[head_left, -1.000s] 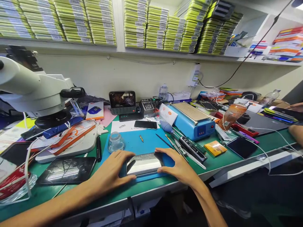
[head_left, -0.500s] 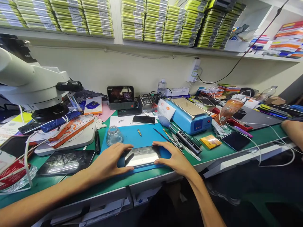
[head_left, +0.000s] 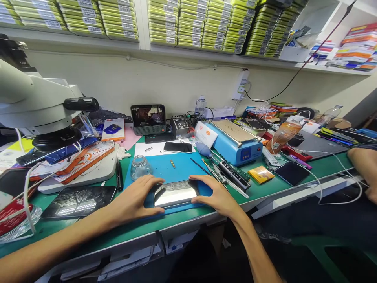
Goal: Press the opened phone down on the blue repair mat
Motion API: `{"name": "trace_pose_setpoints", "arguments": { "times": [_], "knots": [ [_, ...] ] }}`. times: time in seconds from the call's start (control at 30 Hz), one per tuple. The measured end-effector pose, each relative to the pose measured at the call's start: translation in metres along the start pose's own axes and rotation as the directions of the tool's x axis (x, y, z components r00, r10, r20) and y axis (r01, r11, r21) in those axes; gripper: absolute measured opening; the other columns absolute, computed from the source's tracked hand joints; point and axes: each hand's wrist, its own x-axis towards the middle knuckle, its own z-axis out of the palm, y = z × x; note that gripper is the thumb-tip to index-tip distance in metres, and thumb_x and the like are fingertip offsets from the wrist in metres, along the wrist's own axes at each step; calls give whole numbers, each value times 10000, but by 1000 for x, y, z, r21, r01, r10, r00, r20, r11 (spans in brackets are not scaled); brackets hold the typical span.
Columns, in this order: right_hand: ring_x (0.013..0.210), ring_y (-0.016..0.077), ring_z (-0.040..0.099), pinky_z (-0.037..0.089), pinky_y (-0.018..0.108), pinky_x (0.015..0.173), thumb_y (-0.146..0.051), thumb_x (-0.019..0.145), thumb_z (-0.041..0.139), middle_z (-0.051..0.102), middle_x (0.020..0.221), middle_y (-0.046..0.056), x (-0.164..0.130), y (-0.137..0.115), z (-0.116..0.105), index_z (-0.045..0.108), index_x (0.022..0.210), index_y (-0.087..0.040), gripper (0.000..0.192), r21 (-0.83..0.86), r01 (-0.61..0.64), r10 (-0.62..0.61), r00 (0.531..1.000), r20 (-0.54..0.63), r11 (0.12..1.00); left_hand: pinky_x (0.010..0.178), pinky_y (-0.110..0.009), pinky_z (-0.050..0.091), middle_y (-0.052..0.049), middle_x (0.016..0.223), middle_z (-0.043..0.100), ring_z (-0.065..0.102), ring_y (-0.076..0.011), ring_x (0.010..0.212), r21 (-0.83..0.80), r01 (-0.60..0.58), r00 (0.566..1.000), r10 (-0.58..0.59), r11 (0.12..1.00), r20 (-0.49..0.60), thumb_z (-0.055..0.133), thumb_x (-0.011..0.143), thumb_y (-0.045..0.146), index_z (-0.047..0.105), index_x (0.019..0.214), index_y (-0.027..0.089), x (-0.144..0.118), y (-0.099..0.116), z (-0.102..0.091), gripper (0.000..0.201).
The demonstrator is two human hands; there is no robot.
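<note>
A phone (head_left: pixel 176 193) with a shiny, reflecting face lies sideways over the blue mat (head_left: pixel 160 165). My left hand (head_left: pixel 143 198) grips its left end, thumb at the near corner and fingers at the far one. At the right end my right hand (head_left: pixel 213 196) holds it the same way. Whether the phone touches the mat cannot be made out. Just beyond my left fingers stands a glass jar (head_left: pixel 140 168). A small brass-coloured bit (head_left: pixel 172 163) lies on the mat behind the phone. Tweezers and thin tools (head_left: pixel 216 173) lie beyond my right hand.
A microscope (head_left: pixel 44 106) looms at the left above a stack of papers and phones. A dark tablet (head_left: pixel 79 201) lies beside my left forearm. To the right stand a blue heating plate (head_left: pixel 237 141) and an orange bottle (head_left: pixel 284 135). Another person's arm (head_left: pixel 365 167) rests at the far right.
The whole view has shifted slightly. Both hands keep their grip on the phone, which stays in the same place on the bench.
</note>
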Motion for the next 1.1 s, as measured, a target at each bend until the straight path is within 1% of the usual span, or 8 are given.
{"name": "trace_pose_setpoints", "arguments": {
  "times": [0.07, 0.17, 0.4, 0.63, 0.77, 0.9, 1.1],
  "knots": [
    [1422, 275, 587, 406, 446, 1267, -318, 781, 962, 685, 1472, 5, 0, 0, 1, 707, 1400, -333, 670, 3, 0, 0, 1000, 0, 1000, 1125, -512, 525, -70, 1409, 582, 584, -308, 1309, 3, -1, 1000, 1, 1000, 2, 783, 953, 590, 403, 1484, 320, 0, 1, 0, 706],
    [1421, 278, 589, 411, 446, 1265, -312, 777, 962, 685, 1472, 9, 1, -1, 1, 710, 1397, -330, 670, 14, -6, 6, 1000, 2, 1000, 1155, -519, 503, -68, 1448, 551, 556, -296, 1343, 10, 3, 1000, -3, 1000, 4, 719, 1000, 560, 368, 1498, 336, 1, 3, -1, 649],
    [1420, 282, 588, 416, 442, 1261, -315, 768, 968, 685, 1472, 15, 0, -1, -1, 718, 1388, -325, 669, 18, -14, 14, 1000, 0, 1000, 1141, -510, 518, -41, 1432, 558, 566, -281, 1333, 24, -4, 1000, 4, 1000, -1, 665, 1028, 568, 357, 1496, 375, -1, 3, -1, 592],
    [1418, 285, 591, 414, 445, 1265, -318, 761, 969, 685, 1472, 27, -2, -3, -1, 722, 1388, -313, 673, 24, -23, 23, 1000, -2, 999, 1058, -493, 561, -57, 1331, 611, 629, -301, 1239, 62, -21, 999, 24, 998, -39, 738, 991, 520, 423, 1479, 337, -1, 0, 1, 609],
    [1423, 302, 586, 411, 473, 1271, -330, 777, 949, 677, 1483, 37, -1, -4, -1, 722, 1391, -317, 655, 10, -28, 28, 1000, 2, 1000, 1031, -477, 573, -79, 1333, 623, 641, -320, 1234, 84, -29, 999, 33, 996, -41, 787, 958, 480, 461, 1460, 306, 0, 1, 1, 623],
    [1410, 322, 596, 419, 502, 1271, -369, 776, 943, 686, 1470, 53, 0, -4, -2, 729, 1380, -309, 644, 2, -14, 14, 1000, -4, 1000, 1025, -474, 569, -69, 1299, 621, 645, -302, 1196, 84, -28, 999, 30, 996, -27, 786, 967, 471, 451, 1457, 312, 0, 3, -1, 615],
    [1405, 333, 602, 440, 513, 1257, -430, 766, 944, 691, 1460, 71, 0, -6, -2, 732, 1376, -300, 658, -4, 2, -2, 1000, 1, 1000, 1039, -485, 554, -70, 1307, 603, 626, -304, 1216, 64, -22, 1000, 23, 998, -12, 758, 990, 492, 436, 1455, 319, 1, 4, -1, 590]
  ]
}}
